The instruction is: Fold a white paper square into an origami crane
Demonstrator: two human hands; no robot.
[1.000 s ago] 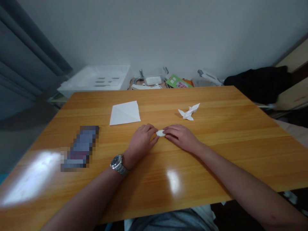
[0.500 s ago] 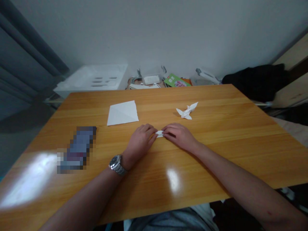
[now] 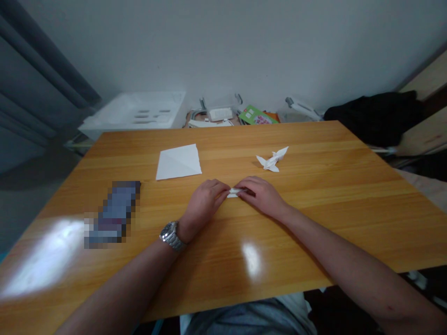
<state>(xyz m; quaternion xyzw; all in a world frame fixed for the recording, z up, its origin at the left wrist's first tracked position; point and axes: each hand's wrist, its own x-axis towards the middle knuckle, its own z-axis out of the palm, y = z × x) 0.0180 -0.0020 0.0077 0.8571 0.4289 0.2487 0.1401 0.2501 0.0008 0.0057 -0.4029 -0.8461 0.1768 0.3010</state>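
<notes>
Between my fingertips, at the middle of the wooden table (image 3: pixel 314 186), is a small folded piece of white paper (image 3: pixel 233 195). My left hand (image 3: pixel 208 197) pinches its left end, and a metal watch is on that wrist. My right hand (image 3: pixel 261 193) pinches the right end, its fingers hiding part of the paper. Beyond my left hand a flat sheet of white paper (image 3: pixel 179 162) with faint creases lies on the tabletop. A folded white paper bird (image 3: pixel 271 161) rests beyond my right hand, touched by neither.
A blurred-out phone-like object (image 3: pixel 117 209) lies on the left of the table. Behind the far edge are a white foam tray (image 3: pixel 139 109), a green book (image 3: pixel 256 115) and other clutter. Dark cloth (image 3: pixel 373 116) is heaped at the right.
The fingers of my right hand have shifted slightly over the folded paper, and its upper part now looks raised or turned. The other things lie where they were.
</notes>
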